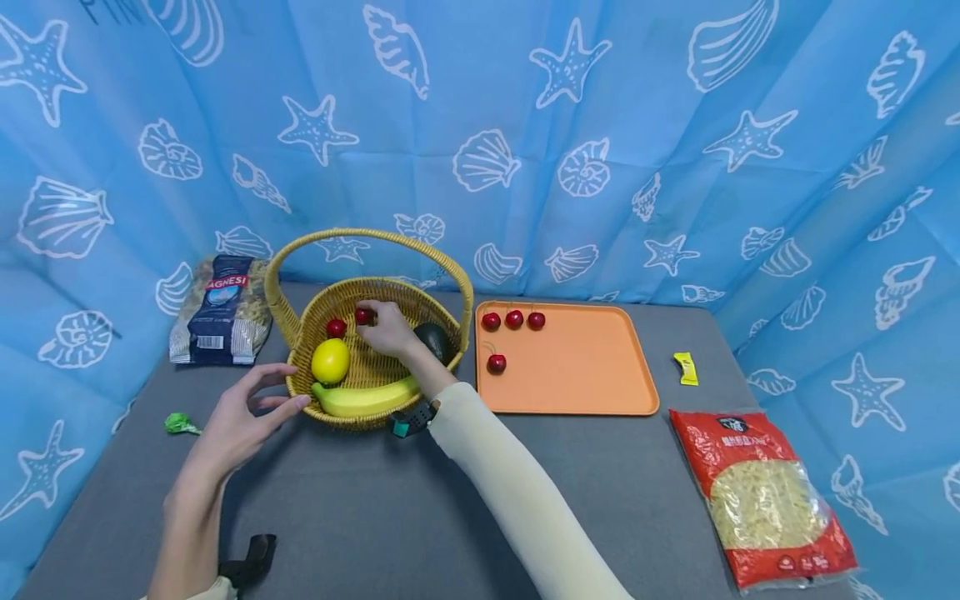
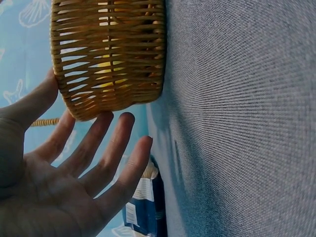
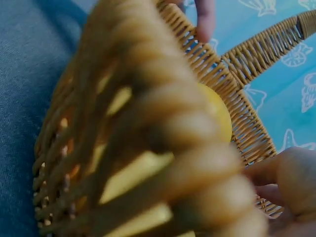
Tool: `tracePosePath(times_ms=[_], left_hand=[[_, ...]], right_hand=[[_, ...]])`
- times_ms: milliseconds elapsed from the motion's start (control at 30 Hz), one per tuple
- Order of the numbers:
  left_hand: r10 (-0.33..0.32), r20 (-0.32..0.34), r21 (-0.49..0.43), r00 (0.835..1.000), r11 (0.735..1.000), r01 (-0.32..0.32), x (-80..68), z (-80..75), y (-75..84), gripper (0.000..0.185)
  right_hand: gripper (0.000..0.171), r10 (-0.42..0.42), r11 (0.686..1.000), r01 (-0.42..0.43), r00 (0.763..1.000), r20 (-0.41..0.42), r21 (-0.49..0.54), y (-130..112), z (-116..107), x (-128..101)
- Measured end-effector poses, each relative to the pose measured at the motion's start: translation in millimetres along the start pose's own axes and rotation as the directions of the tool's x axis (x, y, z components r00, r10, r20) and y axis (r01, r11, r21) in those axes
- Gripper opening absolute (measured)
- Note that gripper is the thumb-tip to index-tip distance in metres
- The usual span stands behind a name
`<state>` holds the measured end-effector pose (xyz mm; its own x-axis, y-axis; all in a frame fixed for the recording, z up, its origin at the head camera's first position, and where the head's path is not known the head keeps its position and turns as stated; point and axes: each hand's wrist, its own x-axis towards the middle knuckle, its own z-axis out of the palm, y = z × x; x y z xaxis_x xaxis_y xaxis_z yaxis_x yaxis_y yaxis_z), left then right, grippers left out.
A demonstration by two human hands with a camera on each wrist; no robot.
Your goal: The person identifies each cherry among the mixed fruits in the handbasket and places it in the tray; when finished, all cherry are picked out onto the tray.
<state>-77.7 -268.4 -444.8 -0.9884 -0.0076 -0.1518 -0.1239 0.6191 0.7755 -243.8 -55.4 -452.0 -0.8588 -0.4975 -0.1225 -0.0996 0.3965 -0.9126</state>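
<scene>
A wicker basket (image 1: 360,421) with a tall handle holds a lemon (image 1: 331,361), a banana (image 1: 367,398), a dark avocado (image 1: 432,342) and a red cherry (image 1: 336,328). My right hand (image 1: 392,331) reaches inside it and pinches another cherry (image 1: 364,317) between thumb and fingertips. In the right wrist view the near rim hides most of the inside, and the right hand (image 3: 296,185) shows only in part. At the basket's left end, my left hand (image 1: 243,412) touches the rim, fingers spread and almost straight, as the left wrist view of that hand (image 2: 74,173) shows.
An orange tray (image 1: 570,367) with several cherries (image 1: 513,319) lies right of the basket. Farther right are a yellow wrapped candy (image 1: 686,368) and a red pasta bag (image 1: 765,500). A pasta bag (image 1: 221,312) and green candy (image 1: 180,423) lie at left. A blue curtain (image 1: 480,167) hangs behind.
</scene>
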Motion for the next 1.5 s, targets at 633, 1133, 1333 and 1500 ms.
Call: tracePosePath(times_ms=[633, 1133, 1333, 1500], left_hand=[[-0.005, 0.010, -0.016, 1.000, 1.000, 0.005, 1.0, 1.2, -0.3, 0.070], [-0.007, 0.002, -0.022, 1.000, 1.000, 0.007, 0.4, 2.9, 0.5, 0.069], [-0.007, -0.004, -0.020, 1.000, 1.000, 0.007, 0.9, 2.5, 0.9, 0.068], [-0.018, 0.000, -0.021, 1.000, 1.000, 0.018, 1.1, 2.1, 0.4, 0.069]], right_hand=[[0.029, 0.027, 0.990, -0.028, 1.000, -0.008, -0.135, -2, 7, -11], [0.031, -0.035, 0.997, 0.040, 0.997, -0.062, 0.072, -10, -5, -38], [0.039, -0.133, 0.977, 0.130, 0.991, 0.002, 0.168, -9, -29, -77], [0.035, -0.273, 0.949, 0.272, 0.962, -0.014, 0.159, -1, -48, -122]])
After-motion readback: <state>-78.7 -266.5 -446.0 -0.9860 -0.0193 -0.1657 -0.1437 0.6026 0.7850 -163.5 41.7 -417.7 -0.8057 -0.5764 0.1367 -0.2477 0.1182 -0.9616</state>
